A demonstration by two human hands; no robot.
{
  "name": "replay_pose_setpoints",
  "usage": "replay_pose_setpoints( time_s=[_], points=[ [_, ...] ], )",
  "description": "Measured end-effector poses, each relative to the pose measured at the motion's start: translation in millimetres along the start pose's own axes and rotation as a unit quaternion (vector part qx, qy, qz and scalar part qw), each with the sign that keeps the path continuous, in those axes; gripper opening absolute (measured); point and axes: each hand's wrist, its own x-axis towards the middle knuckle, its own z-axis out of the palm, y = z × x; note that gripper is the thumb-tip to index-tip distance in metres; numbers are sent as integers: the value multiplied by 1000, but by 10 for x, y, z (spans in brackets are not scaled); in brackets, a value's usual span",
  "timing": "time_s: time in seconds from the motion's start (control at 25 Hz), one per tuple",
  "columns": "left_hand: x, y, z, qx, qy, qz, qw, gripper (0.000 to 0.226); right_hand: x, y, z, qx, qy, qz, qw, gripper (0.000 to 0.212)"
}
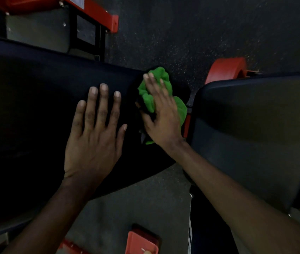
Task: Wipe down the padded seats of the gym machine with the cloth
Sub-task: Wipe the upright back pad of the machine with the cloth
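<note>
A long black padded seat runs from the left edge to the middle of the head view. My left hand lies flat on it with fingers straight and spread. At the pad's narrow right end, my right hand presses a bunched green cloth onto the padding, fingers mostly straight over the cloth and thumb out to the left. A second dark pad stands to the right, across a narrow gap.
Red frame parts surround the pads: a beam at top left, a round red roller behind the right pad, a red bracket in the gap, a red foot below. Speckled rubber floor lies beyond.
</note>
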Motion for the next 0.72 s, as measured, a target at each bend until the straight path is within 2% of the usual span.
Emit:
replay_pose_setpoints(
  time_s=[0.08,0.2,0.28,0.4,0.48,0.6,0.72],
  points=[
    [-6,12,1,6,-2,5,1000,67,39,147,-50,11,33,40,999,62],
    [10,-8,5,3,-5,7,1000,67,78,123,-55,2,26,77,997,62],
    [17,-7,-10,-9,-2,5,1000,67,9,-20,-38,-11,11,55,998,63],
    [13,-96,-158,-71,15,-3,997,68,-184,-237,-21,-21,-62,-11,998,68],
    [38,-321,-322,-75,28,-22,997,71,-258,-306,-13,-41,-90,-21,995,71],
    [59,-637,-466,-31,27,-33,999,73,-58,-444,14,-42,-44,-2,998,67],
    [57,-620,-407,4,18,-14,1000,72,247,-577,39,-33,-4,17,999,65]
  ],
)
